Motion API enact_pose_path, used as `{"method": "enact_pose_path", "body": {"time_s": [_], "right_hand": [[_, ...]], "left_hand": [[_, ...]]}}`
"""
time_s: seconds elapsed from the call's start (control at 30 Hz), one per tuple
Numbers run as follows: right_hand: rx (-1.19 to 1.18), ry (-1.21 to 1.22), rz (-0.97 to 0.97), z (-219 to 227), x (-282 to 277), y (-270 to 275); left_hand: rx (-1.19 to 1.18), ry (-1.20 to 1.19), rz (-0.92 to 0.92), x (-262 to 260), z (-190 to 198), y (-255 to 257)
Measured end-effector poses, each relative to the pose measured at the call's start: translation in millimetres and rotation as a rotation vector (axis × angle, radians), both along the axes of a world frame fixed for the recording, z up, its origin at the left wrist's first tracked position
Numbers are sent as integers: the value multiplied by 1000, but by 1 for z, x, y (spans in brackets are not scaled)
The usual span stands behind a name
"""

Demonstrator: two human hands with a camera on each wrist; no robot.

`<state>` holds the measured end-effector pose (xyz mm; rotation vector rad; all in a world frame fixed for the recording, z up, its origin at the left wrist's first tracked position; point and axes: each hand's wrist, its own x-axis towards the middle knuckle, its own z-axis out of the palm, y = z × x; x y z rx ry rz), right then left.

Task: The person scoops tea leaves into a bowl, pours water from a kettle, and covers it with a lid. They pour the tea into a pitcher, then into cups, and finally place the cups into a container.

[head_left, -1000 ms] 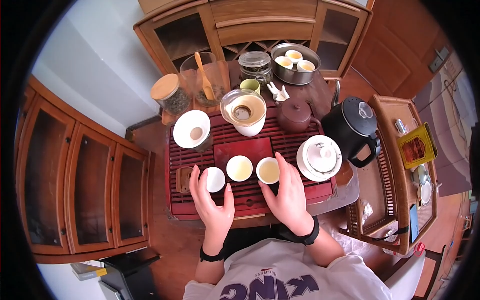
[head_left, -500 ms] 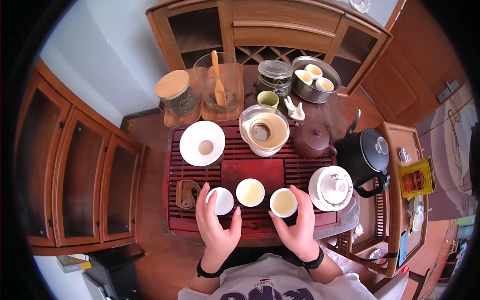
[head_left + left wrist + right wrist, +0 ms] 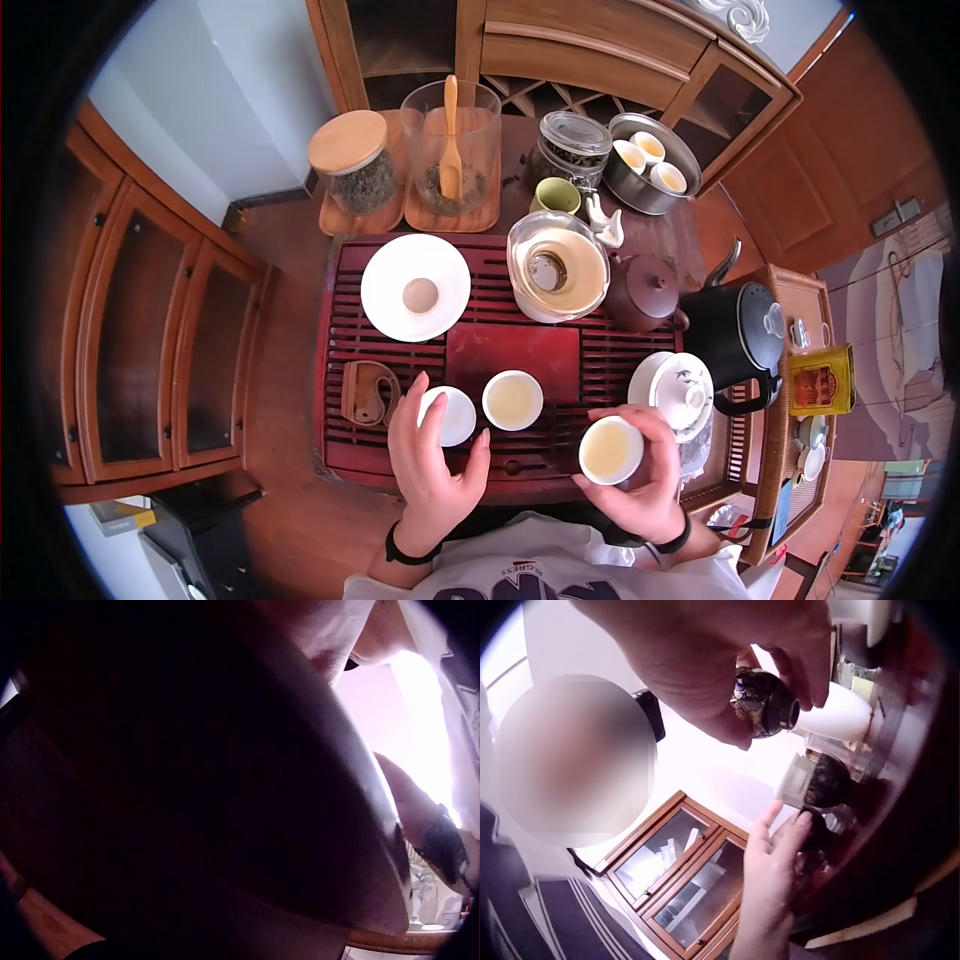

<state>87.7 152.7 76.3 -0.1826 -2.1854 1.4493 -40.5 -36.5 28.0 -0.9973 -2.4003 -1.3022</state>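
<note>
My right hand (image 3: 645, 480) pinches a teacup (image 3: 761, 701) between thumb and fingers near the tray's front right. The cup has a dark patterned outside, a white inside and pale tea in it. At the front left, my left hand (image 3: 435, 470) is spread around a white-lined teacup (image 3: 450, 418); its fingers overlap the cup's left side, and its thumb stands just off the right. Between the hands, another teacup (image 3: 513, 402) of pale tea sits on the slatted red tea tray (image 3: 515, 355). A dark shape blocks most of the left wrist view.
A white strainer bowl (image 3: 385, 300), glass pitcher with strainer (image 3: 575, 280), brown teapot (image 3: 640, 292) and lidded white gaiwan (image 3: 690, 390) line the tray. A black kettle (image 3: 745, 335) stands right. Behind are tea jars (image 3: 350, 165) and a metal bowl (image 3: 655, 190) with several cups.
My right hand has taken its teacup off to the right, close to the gaiwan, tilting it slightly. The left hand keeps its pose around the left cup. The head view has shifted.
</note>
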Motion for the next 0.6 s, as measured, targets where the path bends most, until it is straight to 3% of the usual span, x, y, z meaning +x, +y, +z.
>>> {"method": "enact_pose_path", "body": {"time_s": [0.23, 0.33, 0.47, 0.6], "right_hand": [[-310, -185, 220, 71, -4, 45], [-230, -199, 177, 97, -28, 58], [-92, -212, 149, 103, -70, 70], [-197, -246, 152, 95, -100, 80]], "left_hand": [[-4, 14, 7, 1, -1, -1], [-8, 21, 24, 1, -1, 0], [18, 37, 50, 1, -6, 1], [26, 40, 42, 0, -7, 0]]}}
